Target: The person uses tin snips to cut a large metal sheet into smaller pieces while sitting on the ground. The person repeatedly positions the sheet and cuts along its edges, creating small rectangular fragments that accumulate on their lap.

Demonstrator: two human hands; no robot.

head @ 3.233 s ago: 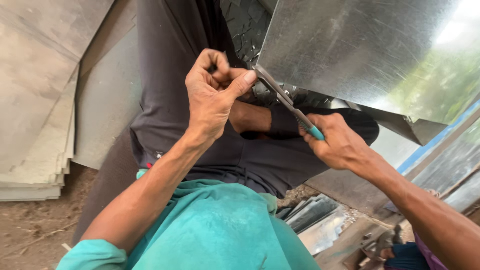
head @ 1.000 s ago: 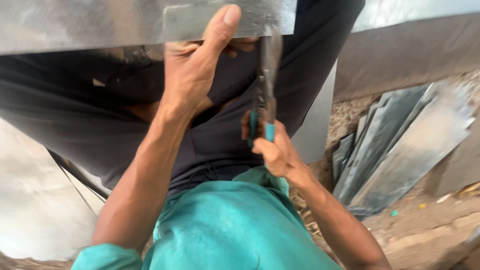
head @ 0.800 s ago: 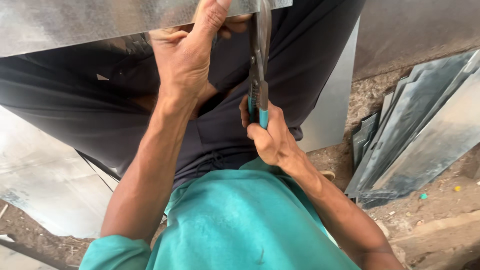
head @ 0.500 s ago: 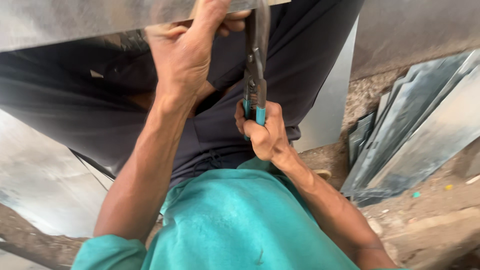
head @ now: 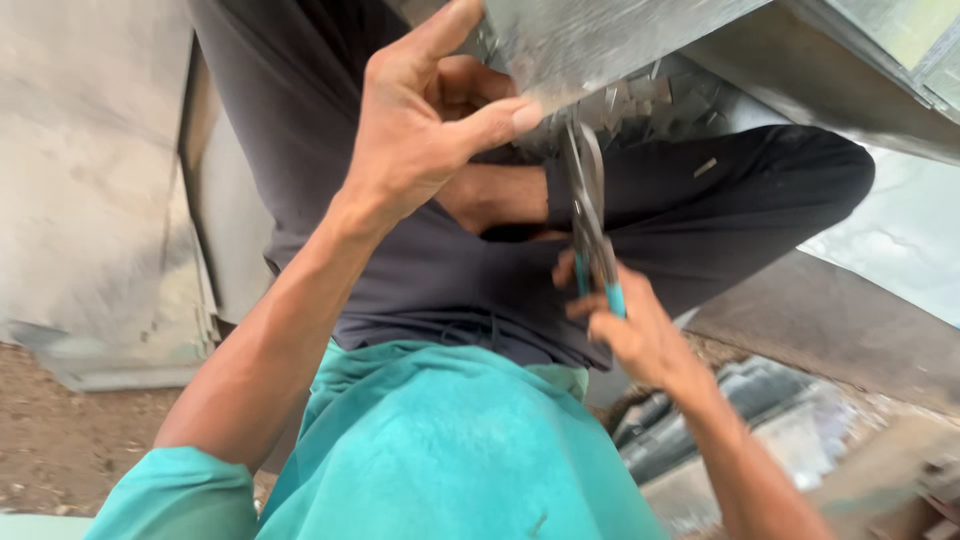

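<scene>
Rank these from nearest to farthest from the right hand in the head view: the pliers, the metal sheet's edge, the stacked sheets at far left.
1. pliers, held in the right hand.
2. metal sheet's edge, above, at the plier tips.
3. stacked sheets, far left.

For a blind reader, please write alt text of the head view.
The left hand pinches the notched edge of a grey metal sheet while the right hand works teal-handled pliers against that edge. Below are a teal shirt and dark trousers.
</scene>
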